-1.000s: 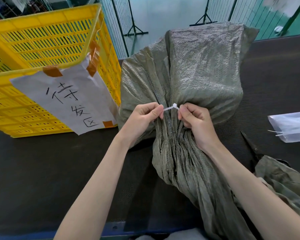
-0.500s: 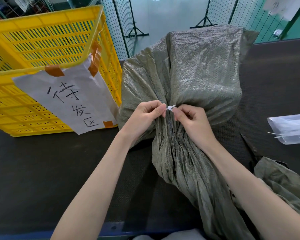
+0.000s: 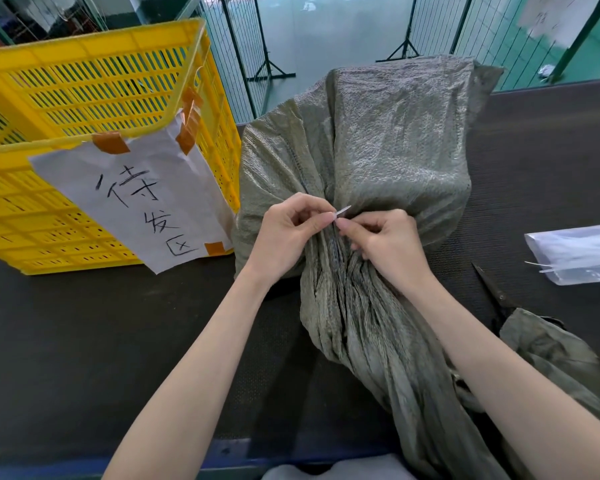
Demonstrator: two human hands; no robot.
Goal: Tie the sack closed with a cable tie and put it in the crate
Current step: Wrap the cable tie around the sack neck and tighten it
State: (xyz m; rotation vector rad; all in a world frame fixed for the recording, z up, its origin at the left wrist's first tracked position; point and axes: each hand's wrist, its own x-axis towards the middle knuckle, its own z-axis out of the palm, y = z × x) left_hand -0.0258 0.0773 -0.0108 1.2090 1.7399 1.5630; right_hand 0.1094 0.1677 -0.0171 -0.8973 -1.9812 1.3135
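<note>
Lying on a dark tabletop (image 3: 84, 341) before green mesh fencing (image 3: 243, 46), the sack (image 3: 395, 143) is seen beside the yellow crate (image 3: 84, 81). At its gathered neck the cable tie (image 3: 343, 211) is pinched by left hand (image 3: 288, 233) and right hand (image 3: 392, 244); its loop is hidden among folds.

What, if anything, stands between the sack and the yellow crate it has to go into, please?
Nothing visible does: the sack sits right beside the yellow crate, whose top is open. Only a paper sign hangs on the crate's outer wall.
</note>
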